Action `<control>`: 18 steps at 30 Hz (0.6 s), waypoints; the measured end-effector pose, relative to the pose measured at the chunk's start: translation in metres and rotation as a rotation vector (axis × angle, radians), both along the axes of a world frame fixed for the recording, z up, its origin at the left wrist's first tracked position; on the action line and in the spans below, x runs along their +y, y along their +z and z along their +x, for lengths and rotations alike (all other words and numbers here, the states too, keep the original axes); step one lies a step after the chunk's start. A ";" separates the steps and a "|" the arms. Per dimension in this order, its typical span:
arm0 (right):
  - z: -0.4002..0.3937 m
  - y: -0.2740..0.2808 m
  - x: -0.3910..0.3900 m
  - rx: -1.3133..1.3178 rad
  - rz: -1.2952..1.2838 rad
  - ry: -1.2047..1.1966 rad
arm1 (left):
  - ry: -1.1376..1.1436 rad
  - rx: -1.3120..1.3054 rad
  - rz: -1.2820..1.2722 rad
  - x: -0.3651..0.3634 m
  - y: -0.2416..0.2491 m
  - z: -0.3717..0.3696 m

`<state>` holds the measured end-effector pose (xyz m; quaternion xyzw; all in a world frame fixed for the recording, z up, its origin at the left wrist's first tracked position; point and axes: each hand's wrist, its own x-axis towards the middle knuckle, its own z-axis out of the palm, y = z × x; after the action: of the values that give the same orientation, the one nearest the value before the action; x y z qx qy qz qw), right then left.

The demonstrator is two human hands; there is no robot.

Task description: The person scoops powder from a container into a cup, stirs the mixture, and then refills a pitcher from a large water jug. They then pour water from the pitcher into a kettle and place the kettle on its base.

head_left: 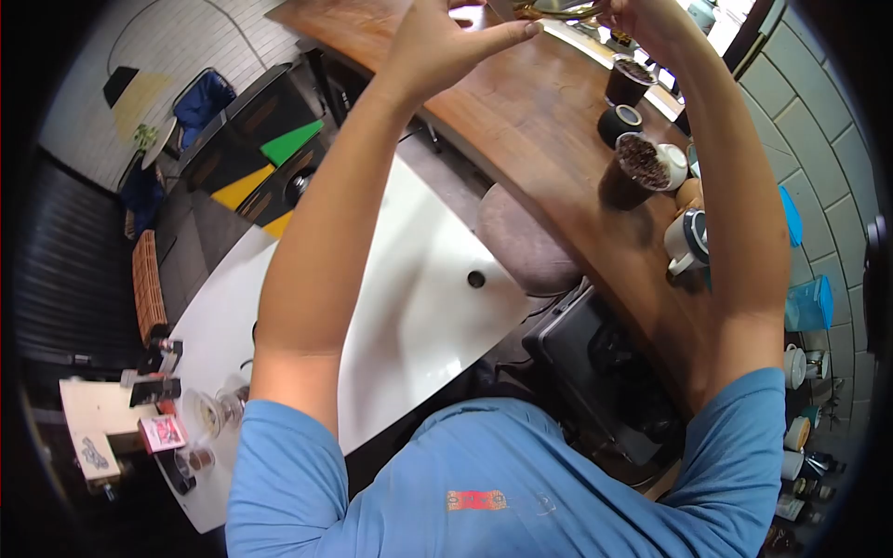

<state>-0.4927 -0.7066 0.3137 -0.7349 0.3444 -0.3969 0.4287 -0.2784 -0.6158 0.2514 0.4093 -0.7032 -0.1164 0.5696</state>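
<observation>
At the top edge of the head view, my left hand (pixel 445 46) is raised over the wooden counter (pixel 521 102), its thumb stretched out to the right and its other fingers partly cut off by the frame. A shiny, gold-coloured curved metal piece (pixel 569 13) shows between my hands. My right hand (pixel 651 23) has its fingers closed at the right end of that piece. Below my right hand stand a dark plastic cup with a crumbly brown top (pixel 629 84), a small black round container (pixel 619 125) and a second dark crumb-topped cup (pixel 634 175).
A white mug (pixel 686 240) and a small white cup (pixel 673 166) stand near my right forearm. Left of the counter are a round stool (pixel 526 237) and a white table (pixel 419 307). A black case (pixel 605 363) sits by my body. Cups line the tiled wall (pixel 819 139).
</observation>
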 end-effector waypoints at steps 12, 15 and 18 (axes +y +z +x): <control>0.097 -0.172 0.200 -0.178 0.797 0.465 | 0.315 -0.311 0.276 0.235 -0.047 0.060; 0.107 -0.219 0.231 -0.122 0.639 0.358 | 0.402 -0.307 0.383 0.266 -0.087 0.066; 0.115 -0.255 0.270 -0.226 0.384 0.195 | 0.480 -0.357 0.550 0.286 -0.115 0.067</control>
<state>-0.3780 -0.4362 0.0589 -0.6208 0.2909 -0.3605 0.6325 -0.2111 -0.3295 0.1365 0.7127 -0.6182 -0.0911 0.3186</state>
